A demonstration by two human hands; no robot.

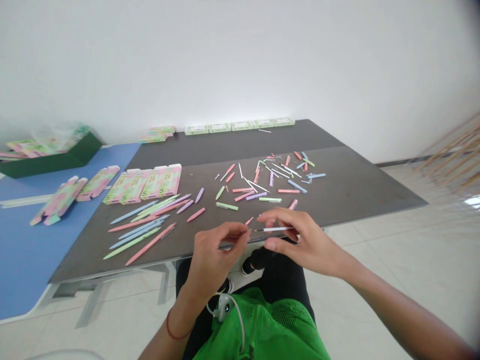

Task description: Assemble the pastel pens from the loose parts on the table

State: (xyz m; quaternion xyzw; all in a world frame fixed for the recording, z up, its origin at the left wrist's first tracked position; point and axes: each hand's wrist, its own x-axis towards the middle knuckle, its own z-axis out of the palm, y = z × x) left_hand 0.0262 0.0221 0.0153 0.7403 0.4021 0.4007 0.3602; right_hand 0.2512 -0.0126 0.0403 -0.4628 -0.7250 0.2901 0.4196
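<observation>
One white refill (273, 229) is held sideways by the right hand (310, 241); just beside its left tip, the left hand (213, 249) is pinched closed, its contents indiscernible.

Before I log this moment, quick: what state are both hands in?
Left hand: closed, thumb and forefinger pinched; anything held cannot be told.
Right hand: holding a white pen refill.

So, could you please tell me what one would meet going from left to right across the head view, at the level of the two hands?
Blue tabletop, loose group of pens, left hand, white refill, right hand, pale tiled floor.
</observation>
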